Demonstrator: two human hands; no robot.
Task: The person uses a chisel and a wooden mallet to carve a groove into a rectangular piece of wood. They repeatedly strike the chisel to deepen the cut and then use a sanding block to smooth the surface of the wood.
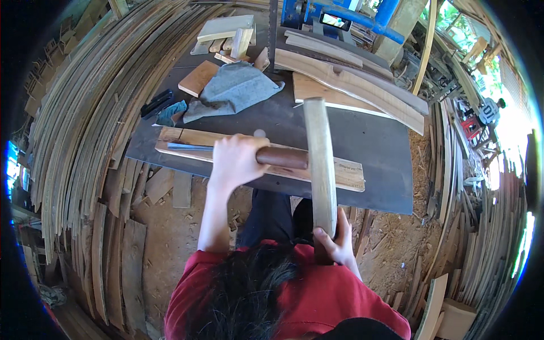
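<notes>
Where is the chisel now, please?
Mostly left of centre in the head view, the chisel is in the left hand, blade pointing left over the wooden plank.

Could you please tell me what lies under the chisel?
Under the chisel is a pale wooden board, which lies on the dark tabletop. The part directly beneath the chisel and left hand is covered, so any marks there cannot be seen.

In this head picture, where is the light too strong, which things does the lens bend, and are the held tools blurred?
Head view: daylight washes out much of the right rim; head view: the wood strips at left bow strongly; head view: the chisel and wooden piece show fairly clear outlines, without obvious blur.
</notes>
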